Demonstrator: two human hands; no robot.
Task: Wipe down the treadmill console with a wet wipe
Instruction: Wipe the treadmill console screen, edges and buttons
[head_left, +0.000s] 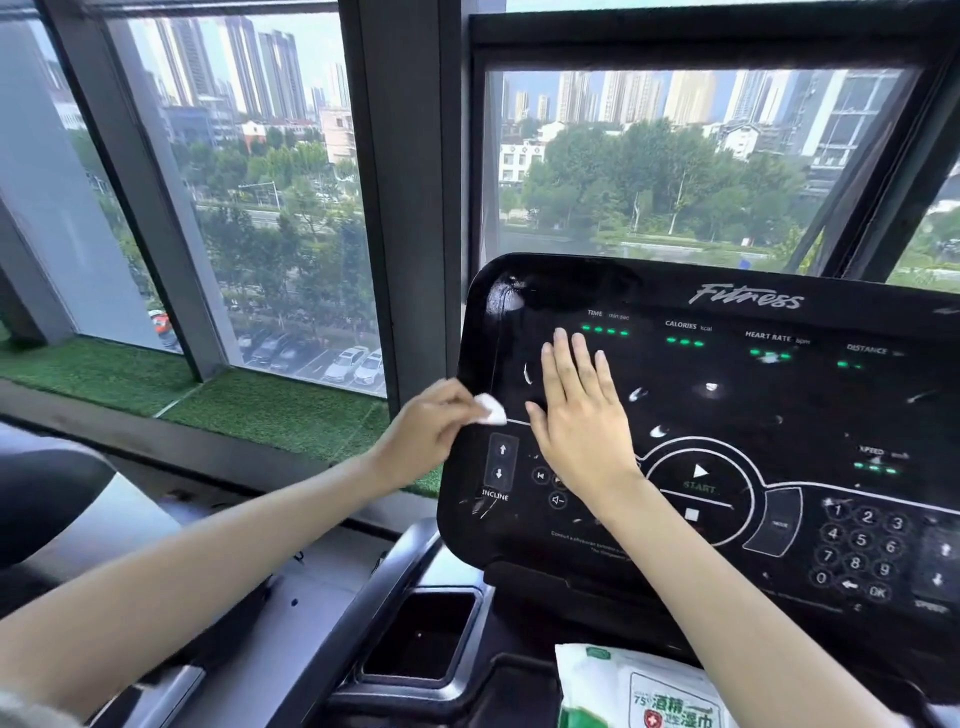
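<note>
The black glossy treadmill console (727, 395) fills the right half of the view, with green readouts, a START ring and a number pad. My left hand (431, 421) is at the console's left edge, pinching a small crumpled white wet wipe (491, 409) against the panel just above the INCLINE buttons. My right hand (582, 415) lies flat on the console with fingers spread, just right of the wipe, palm down and holding nothing.
A green and white pack of wet wipes (639, 691) rests on the tray below the console. An empty cup holder (421, 639) sits to its left. Large windows and a strip of artificial grass (270, 410) lie beyond the console.
</note>
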